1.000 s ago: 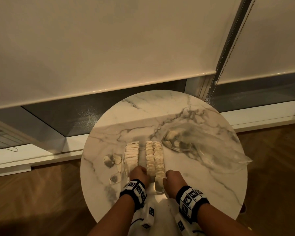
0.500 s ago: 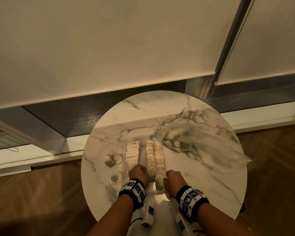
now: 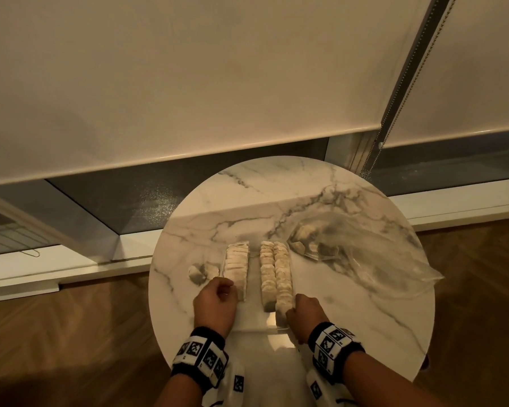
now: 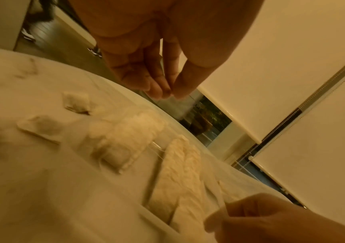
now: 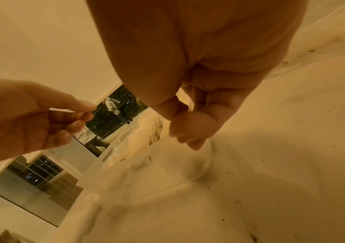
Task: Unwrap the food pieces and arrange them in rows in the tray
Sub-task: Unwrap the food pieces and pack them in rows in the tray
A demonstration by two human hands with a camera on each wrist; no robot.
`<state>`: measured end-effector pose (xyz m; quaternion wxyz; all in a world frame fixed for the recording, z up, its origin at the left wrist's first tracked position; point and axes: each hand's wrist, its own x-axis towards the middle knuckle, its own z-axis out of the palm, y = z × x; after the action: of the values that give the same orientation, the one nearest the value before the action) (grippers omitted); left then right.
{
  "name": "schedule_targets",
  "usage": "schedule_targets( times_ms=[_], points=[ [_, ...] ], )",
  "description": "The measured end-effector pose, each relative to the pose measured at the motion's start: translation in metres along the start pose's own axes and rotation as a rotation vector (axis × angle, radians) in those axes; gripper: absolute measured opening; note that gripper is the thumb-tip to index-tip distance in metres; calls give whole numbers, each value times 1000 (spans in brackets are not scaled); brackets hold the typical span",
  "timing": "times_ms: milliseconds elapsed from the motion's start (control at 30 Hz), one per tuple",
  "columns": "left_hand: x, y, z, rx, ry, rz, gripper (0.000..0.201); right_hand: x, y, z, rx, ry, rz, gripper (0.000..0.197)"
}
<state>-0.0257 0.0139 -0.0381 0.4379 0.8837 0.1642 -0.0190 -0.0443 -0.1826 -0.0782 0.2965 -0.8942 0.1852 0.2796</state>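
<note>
A clear plastic tray (image 3: 253, 326) near the table's front holds three rows of pale food pieces: left row (image 3: 237, 265), middle row (image 3: 267, 274), right row (image 3: 283, 277). My left hand (image 3: 219, 293) hovers at the near end of the left row. Its thumb and fingertips (image 4: 167, 92) are pressed together, and nothing shows between them. My right hand (image 3: 297, 311) is at the tray's near right corner, beside the right row's end. Its fingers (image 5: 180, 121) are curled and pinch the tray's thin clear rim (image 4: 221, 200).
Small pale packets (image 3: 200, 271) lie on the round marble table (image 3: 365, 318), left of the tray. A crumpled clear bag (image 3: 350, 254) with several pieces inside lies to the right. Lowered blinds and a window sill stand behind the table, with wooden floor around it.
My left hand has moved left from the middle row's near end to the left row's end. My right hand stays at the tray's near right corner.
</note>
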Motion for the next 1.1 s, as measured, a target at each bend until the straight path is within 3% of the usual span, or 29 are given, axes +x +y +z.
schedule_targets(
  times_ms=[133,300,567,733,1100],
  points=[
    [11,-24,-28,-1,61,-84,10,1,-2,0,3,24,27,33],
    [36,-64,-40,153,-40,-186,6,5,-1,-2,4,30,50,27],
    [49,-95,-23,366,-182,-60,35,10,2,-8,9,58,89,29],
    [48,-104,-17,546,-259,-6,38,9,0,-3,81,75,117,29],
    [45,-126,-26,454,-268,-149,36,7,-3,6,99,105,172,34]
  ],
)
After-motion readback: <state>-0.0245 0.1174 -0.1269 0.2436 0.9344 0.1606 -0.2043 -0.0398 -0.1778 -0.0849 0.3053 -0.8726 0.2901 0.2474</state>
